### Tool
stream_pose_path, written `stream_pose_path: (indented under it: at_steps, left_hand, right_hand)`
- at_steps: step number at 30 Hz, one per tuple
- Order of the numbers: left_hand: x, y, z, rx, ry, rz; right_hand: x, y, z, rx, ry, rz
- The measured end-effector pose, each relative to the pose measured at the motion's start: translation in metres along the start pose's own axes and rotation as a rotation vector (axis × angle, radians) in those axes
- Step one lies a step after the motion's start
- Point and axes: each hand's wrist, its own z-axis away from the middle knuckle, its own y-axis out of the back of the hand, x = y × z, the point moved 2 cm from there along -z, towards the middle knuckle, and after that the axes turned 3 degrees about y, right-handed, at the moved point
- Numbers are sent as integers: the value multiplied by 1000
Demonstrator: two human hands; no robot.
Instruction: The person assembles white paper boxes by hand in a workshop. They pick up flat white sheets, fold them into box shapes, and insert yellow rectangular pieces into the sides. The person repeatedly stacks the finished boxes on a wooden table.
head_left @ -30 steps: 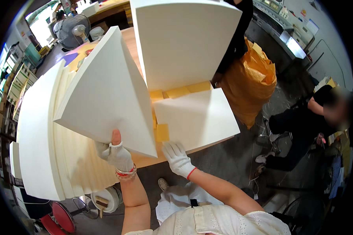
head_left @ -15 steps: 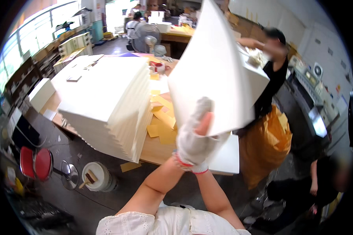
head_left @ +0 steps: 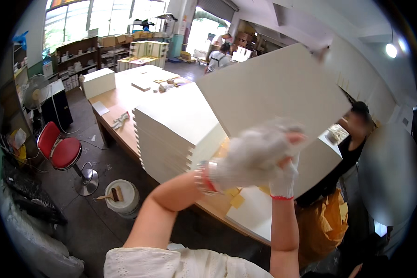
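In front of me a large white sheet or thin sheaf of sheets (head_left: 273, 88) is held up at a slant above the table. My left hand (head_left: 252, 155), in a whitish work glove with bare fingertips, is closed at its lower edge and blurred by motion. My right hand (head_left: 285, 178), gloved with a red-edged cuff, grips close beside it, partly hidden behind the left. To the left stands a tall stack of white sheets (head_left: 171, 125) with stepped edges. Another white stack (head_left: 252, 211) lies below my hands, beside yellow paper pieces (head_left: 237, 200).
The wooden table (head_left: 120, 134) also bears a loose glove (head_left: 120, 120) and a white block (head_left: 98, 82). A red stool (head_left: 66, 150) and a white bucket with a brush (head_left: 123, 197) stand at left. At right are a brown sack (head_left: 322, 227) and a co-worker in black (head_left: 354, 143).
My view has turned up and leftward. The sheets have gone from upright and curved to flatter and slanting to the right. My left hand has moved across in front of the right.
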Motion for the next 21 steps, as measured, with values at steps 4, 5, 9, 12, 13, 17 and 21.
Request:
stream_pose_path:
  at_steps: [4, 5, 9, 12, 13, 17, 21]
  left_hand:
    - [-87, 119, 48, 320, 358, -212]
    - [-114, 149, 55, 339, 253, -405]
    - [-237, 238, 121, 289, 614, -435]
    - [-270, 252, 173, -134, 1006, -429]
    - [-278, 247, 186, -185, 1055, -313]
    - [-279, 247, 204, -177, 1044, 93]
    - [-304, 258, 210, -175, 990, 68]
  right_hand:
    - [38, -63, -42, 104, -316, -116]
    - [56, -79, -57, 57, -312, -145]
    - [136, -128, -92, 35, -491, -175]
    - [154, -133, -98, -111, -621, -110]
    - [151, -122, -99, -195, -636, -76]
    - [84, -137, -72, -376, -471, 833]
    - [66, -142, -35, -719, 25, 1269]
